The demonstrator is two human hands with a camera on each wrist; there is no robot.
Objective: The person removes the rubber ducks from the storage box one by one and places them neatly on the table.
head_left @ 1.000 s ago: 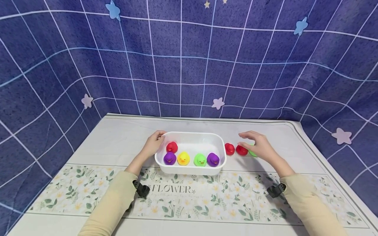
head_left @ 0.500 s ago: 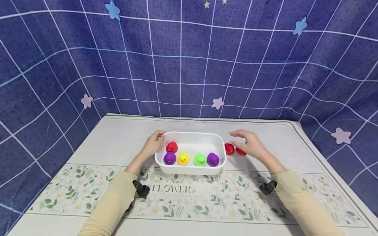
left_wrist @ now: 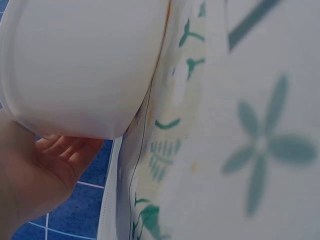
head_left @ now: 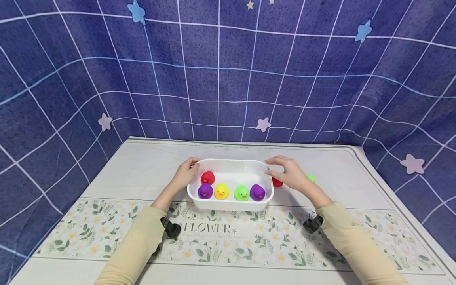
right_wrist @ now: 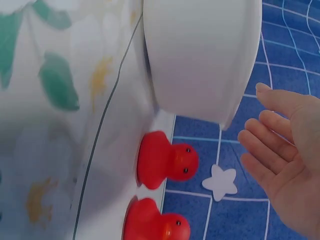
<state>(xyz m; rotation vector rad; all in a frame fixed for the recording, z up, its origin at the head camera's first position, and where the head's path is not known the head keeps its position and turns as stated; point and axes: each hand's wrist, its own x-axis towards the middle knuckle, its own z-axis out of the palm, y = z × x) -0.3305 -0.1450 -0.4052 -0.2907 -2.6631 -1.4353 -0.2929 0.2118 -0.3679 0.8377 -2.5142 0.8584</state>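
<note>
My left hand (head_left: 186,173) grips the left end of a white plastic tub (head_left: 229,204) by its rim; in the left wrist view the thumb is partly hidden. Inside sit a red rubber duck (head_left: 207,177), a purple duck (head_left: 205,191), a yellow duck (head_left: 221,191), a green duck (head_left: 242,193) and a second purple duck (head_left: 257,192). Beside the tub's right end hovers my right hand (head_left: 290,174), thumb and fingers apart, holding nothing. Two red ducks stand under it on the table, the nearer-to-tub duck (right_wrist: 167,160) and another duck (right_wrist: 152,222).
A green duck (head_left: 311,178) on the table shows partly behind the right wrist. The white tablecloth (head_left: 153,158) has a flower-printed band (head_left: 228,249) along its front part. A blue curtain (head_left: 228,79) with grid lines and stars hangs behind and at both sides.
My right hand has moved left from above the outer red duck and the green duck to the tub's right rim. The green duck has come partly into view. The left hand and tub stay put.
</note>
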